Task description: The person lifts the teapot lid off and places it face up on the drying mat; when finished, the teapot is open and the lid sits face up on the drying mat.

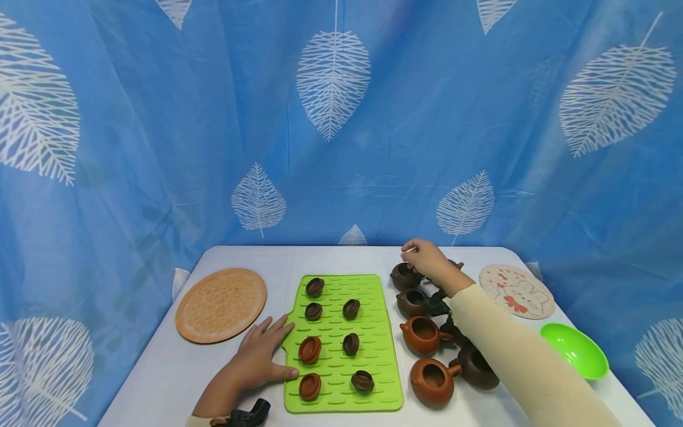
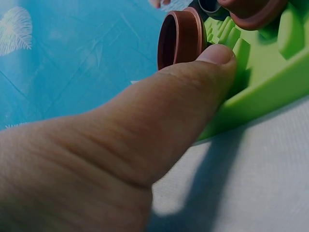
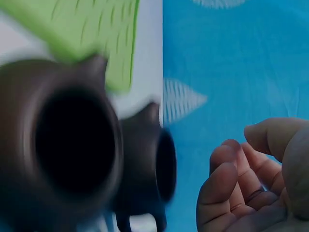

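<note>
My left hand (image 1: 256, 359) lies palm down with fingers spread at the left edge of a green ridged mat (image 1: 333, 388), the thumb over its border. In the left wrist view the thumb tip is right by a reddish-brown teapot lid (image 2: 190, 36). Several more lids, dark brown ones (image 1: 350, 308) and reddish ones (image 1: 309, 350), stand on the mat in two columns. My right hand (image 1: 429, 261) hovers over the farthest dark lidless teapot (image 1: 400, 281). In the right wrist view its fingers are loosely bent, thumb apart, nothing between them; two dark teapots (image 3: 137, 169) stand beside it.
More lidless teapots line the mat's right side, including a reddish one (image 1: 432, 394) in front and dark ones (image 1: 480, 370) partly under my right sleeve. A round tan board (image 1: 221, 305) lies left, a rabbit-print mat (image 1: 517, 290) and green bowl (image 1: 576, 350) right. Blue curtain hangs behind.
</note>
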The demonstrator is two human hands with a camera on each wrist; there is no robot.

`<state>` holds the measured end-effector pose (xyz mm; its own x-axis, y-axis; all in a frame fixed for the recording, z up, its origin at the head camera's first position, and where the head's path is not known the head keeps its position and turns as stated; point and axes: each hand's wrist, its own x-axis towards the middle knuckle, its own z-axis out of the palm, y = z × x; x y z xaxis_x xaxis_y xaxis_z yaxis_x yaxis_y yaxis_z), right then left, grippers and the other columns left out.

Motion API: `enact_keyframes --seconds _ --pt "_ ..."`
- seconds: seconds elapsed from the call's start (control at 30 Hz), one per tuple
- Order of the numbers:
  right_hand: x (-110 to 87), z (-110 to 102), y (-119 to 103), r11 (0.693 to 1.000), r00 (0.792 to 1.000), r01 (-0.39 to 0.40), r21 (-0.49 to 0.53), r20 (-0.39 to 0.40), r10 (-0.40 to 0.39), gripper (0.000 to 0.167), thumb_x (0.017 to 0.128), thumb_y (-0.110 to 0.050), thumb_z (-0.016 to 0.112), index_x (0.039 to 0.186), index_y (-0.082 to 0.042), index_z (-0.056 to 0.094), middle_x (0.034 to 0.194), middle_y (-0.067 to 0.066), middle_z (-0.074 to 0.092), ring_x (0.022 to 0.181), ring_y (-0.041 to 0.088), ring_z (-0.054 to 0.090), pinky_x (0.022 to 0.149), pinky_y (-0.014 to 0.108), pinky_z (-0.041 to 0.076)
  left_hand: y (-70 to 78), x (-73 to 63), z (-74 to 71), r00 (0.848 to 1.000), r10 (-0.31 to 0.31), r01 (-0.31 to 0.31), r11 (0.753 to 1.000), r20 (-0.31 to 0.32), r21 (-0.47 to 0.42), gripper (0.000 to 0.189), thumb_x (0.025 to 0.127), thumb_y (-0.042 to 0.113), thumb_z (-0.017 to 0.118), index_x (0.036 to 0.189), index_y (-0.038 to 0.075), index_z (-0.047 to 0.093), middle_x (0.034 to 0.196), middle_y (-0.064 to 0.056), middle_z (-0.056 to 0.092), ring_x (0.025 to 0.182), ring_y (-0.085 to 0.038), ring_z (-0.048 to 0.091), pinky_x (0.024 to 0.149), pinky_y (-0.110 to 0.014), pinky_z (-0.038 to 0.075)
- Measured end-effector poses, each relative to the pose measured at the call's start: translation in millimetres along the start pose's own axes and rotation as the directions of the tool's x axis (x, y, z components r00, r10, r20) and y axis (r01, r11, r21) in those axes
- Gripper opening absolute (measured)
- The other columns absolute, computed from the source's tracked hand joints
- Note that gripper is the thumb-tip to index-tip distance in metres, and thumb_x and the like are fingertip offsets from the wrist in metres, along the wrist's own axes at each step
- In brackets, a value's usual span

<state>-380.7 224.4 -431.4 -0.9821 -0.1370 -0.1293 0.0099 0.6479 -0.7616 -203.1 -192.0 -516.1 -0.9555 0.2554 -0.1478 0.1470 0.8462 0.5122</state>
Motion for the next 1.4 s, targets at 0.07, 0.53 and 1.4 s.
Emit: enact_keyframes --seconds 0.07,0.53,1.4 --pt "-0.8 -12 8 1.0 1.0 0.018 -0.004 -0.002 -0.018 0.036 0.109 -0.026 0.055 0.136 -0.003 0.058 0.127 0.024 0.066 0.103 0.034 0.068 0.093 0.053 0.059 -1.1 0.2 0.3 1.0 -0.001 0.001 1.0 0.0 0.001 0.11 0.067 0.069 0.089 0.159 0.023 0.048 0.172 -0.001 0.031 0.16 -0.043 0.017 0.126 -0.071 0.01" --pt "-15.2 -71 52 0.984 0.995 -0.059 -0.17 -0.093 0.043 0.045 0.109 -0.029 0.054 0.142 0.001 0.052 0.134 0.026 0.058 0.107 0.035 0.062 0.08 0.041 0.056 -6.4 4.6 5.3 1.0 0.003 -0.003 1.0 -0.005 -0.002 0.111 0.066 0.073 0.087 0.159 0.026 0.048 0.172 0.002 0.03 0.16 -0.041 0.016 0.126 -0.07 0.01" --pt "-13.9 -71 85 0.971 0.99 -0.132 -0.2 -0.069 0.12 0.032 0.107 -0.021 0.058 0.131 -0.001 0.059 0.12 0.024 0.062 0.1 0.033 0.061 0.076 0.04 0.054 -6.6 4.7 6.0 1.0 0.003 -0.003 1.0 -0.003 -0.001 0.111 0.066 0.073 0.087 0.159 0.026 0.048 0.173 0.002 0.03 0.16 -0.042 0.017 0.126 -0.07 0.01"
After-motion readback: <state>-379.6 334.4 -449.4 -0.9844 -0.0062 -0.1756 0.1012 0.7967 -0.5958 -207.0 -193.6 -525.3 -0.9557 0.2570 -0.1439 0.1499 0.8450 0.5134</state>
